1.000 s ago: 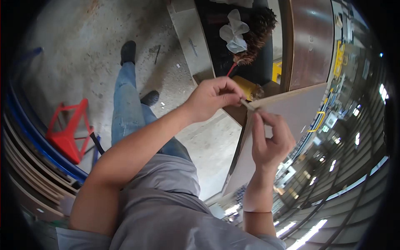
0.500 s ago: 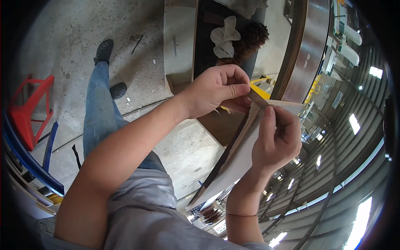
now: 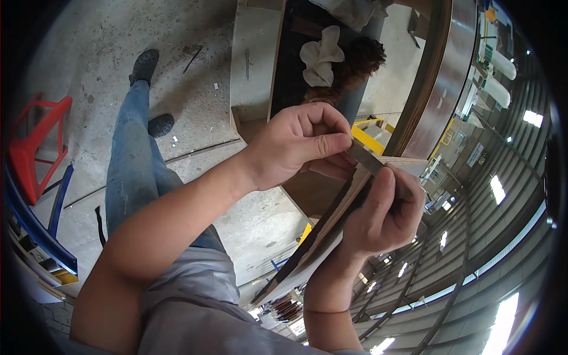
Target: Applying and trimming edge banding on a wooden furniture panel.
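Strip [image 3: 364, 157] pinched at both ends, beside the corner of the board [image 3: 331, 229]!
Left hand [image 3: 303, 141] grips one end, right hand [image 3: 387, 212] the other, both closed tight, apparently keeping it straight.

It's the left cam of a fisheye pair on my head, looking down past my grey shirt [image 3: 195, 316] at my left hand [image 3: 305, 142] and right hand [image 3: 387, 207], both pretty close. Concrete floor [image 3: 195, 29] sits farther off on the left; the shed roof [image 3: 467, 254] curves round the right, so straight lines bend there.
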Available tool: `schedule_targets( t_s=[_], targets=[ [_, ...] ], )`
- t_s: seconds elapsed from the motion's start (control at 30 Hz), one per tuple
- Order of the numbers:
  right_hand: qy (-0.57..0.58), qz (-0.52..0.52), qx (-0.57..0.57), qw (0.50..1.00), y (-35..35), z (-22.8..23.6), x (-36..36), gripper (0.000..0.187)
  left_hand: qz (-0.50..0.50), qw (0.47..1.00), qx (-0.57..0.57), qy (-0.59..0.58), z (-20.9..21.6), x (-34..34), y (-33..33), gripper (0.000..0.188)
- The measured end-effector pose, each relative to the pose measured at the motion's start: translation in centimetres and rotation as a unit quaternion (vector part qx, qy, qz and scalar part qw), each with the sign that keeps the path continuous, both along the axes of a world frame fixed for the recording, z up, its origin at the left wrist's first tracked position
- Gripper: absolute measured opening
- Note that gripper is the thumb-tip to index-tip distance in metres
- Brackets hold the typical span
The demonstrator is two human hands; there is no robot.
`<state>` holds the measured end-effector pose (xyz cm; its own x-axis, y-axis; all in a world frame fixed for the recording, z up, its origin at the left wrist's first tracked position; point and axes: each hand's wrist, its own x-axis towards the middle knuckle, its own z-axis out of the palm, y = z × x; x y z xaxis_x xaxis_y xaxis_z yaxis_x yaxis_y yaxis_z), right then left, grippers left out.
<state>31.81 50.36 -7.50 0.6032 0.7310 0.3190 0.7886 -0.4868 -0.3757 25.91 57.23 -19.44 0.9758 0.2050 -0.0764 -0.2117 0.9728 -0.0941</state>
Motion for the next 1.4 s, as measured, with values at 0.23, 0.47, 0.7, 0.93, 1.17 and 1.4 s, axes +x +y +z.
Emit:
schedule_targets(
  t_s=[0.23, 0.47, 0.7, 0.93, 1.17, 1.4],
  targets=[
    [0.009, -0.029, -0.002, 1.000, 0.1, 0.0, -0.6, 0.008, -0.008, 1.000, 0.021, 0.013, 0.2, 0.1, 0.6, 0.015],
    [0.008, -0.006, 0.011, 1.000, 0.4, -0.4, -0.4, 0.007, 0.016, 1.000, 0.007, 0.010, -0.1, 0.2, -0.5, 0.012],
    [0.020, 0.007, 0.003, 1.000, 0.2, -0.4, -0.3, 0.006, 0.015, 1.000, 0.014, 0.013, -0.1, -0.2, -0.6, 0.012],
    [0.001, -0.006, -0.007, 1.000, 0.4, -0.4, -0.6, 0.006, 0.010, 1.000, 0.009, 0.027, 0.2, -0.2, -0.3, 0.012],
    [-0.020, 0.010, -0.028, 0.999, 0.2, -0.4, -0.4, 0.004, -0.007, 1.000, -0.007, 0.021, -0.1, -0.3, -0.8, 0.013],
    [-0.028, 0.014, 0.001, 1.000, 0.0, -0.8, -0.4, 0.006, 0.013, 1.000, 0.017, 0.020, -0.1, -0.1, -0.4, 0.013]
  ],
)
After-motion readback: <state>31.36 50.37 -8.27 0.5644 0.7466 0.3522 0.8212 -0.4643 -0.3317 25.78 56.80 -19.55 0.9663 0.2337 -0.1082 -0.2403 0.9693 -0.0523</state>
